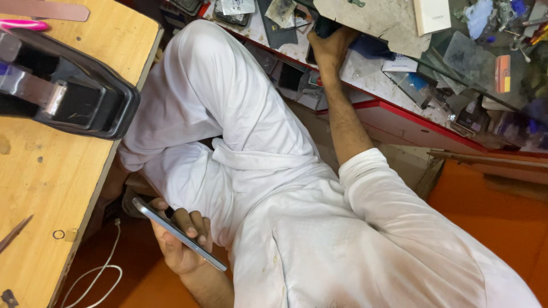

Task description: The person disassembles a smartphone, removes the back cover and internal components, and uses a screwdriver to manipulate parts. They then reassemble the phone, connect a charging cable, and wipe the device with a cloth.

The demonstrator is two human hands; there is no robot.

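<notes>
Cluttered counter (365, 80) — left hand (180, 242) grips phone (177, 232).

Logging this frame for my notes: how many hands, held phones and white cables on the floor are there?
Hands: 2, left hand and right hand
Held phone: 1
White cable: 1
Total: 4
</notes>
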